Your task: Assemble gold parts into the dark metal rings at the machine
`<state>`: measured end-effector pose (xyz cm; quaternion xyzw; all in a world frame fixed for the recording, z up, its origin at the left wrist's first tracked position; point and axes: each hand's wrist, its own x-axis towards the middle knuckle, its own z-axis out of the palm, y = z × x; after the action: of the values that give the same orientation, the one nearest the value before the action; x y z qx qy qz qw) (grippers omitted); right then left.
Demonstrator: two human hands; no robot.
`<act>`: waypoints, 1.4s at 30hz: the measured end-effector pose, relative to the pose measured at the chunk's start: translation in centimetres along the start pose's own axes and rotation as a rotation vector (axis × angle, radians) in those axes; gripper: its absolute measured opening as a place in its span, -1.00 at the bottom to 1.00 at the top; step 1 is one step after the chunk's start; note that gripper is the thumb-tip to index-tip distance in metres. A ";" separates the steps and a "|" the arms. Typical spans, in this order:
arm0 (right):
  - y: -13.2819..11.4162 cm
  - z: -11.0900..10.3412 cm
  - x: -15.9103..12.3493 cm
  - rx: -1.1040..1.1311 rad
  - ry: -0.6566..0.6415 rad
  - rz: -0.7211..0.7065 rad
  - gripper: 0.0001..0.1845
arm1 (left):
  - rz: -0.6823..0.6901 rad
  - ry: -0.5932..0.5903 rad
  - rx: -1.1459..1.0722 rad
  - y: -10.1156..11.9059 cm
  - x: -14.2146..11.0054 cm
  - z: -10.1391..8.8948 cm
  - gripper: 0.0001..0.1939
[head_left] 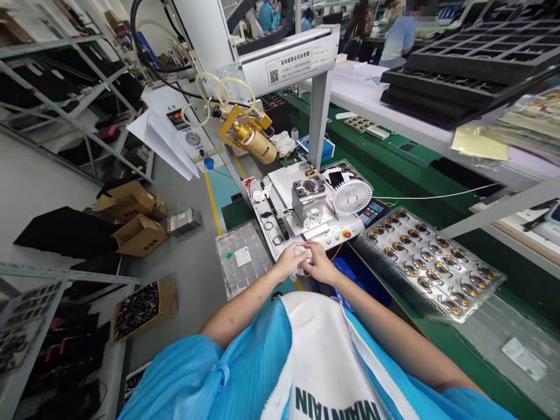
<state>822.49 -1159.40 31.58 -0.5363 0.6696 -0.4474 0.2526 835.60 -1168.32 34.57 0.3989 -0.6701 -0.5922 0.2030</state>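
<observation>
Both hands meet in front of my body, at the near edge of the white benchtop machine [306, 238]. Between them is a crumpled white tissue-like piece [301, 252]; its exact kind is not clear. My left hand [287, 261] closes on it from the left, and my right hand [321, 265] does so from the right, fingers bent inward. Just beyond stands a metal fixture block [308, 201] with a dark square top. A small white round fan [352, 196] sits to its right, and a red button [346, 234] lies on the front panel.
On the right, a clear tray [437, 262] holds several small black-and-orange coil parts. A flat plastic tray [242, 256] lies left of the machine. A brass-coloured dispensing head [256, 143] hangs above. Open cardboard boxes [140, 233] stand on the left floor; black trays [472, 76] are stacked right.
</observation>
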 end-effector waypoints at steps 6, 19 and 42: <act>2.5 1.0 -4.3 0.173 0.021 0.357 -0.53 | -0.096 0.226 0.289 2.5 10.4 -4.4 -0.58; 5.6 0.1 -16.5 0.247 -0.002 0.928 -0.55 | 0.175 0.334 0.583 -3.6 13.0 -10.6 -0.46; 3.4 11.2 -1.8 0.290 -0.552 0.627 -0.60 | -0.463 0.822 0.153 -16.8 -9.0 -20.2 -0.33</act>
<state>830.51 -1161.33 23.12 -0.3657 0.6377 -0.2782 0.6182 860.98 -1173.76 24.70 0.7528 -0.4694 -0.3639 0.2838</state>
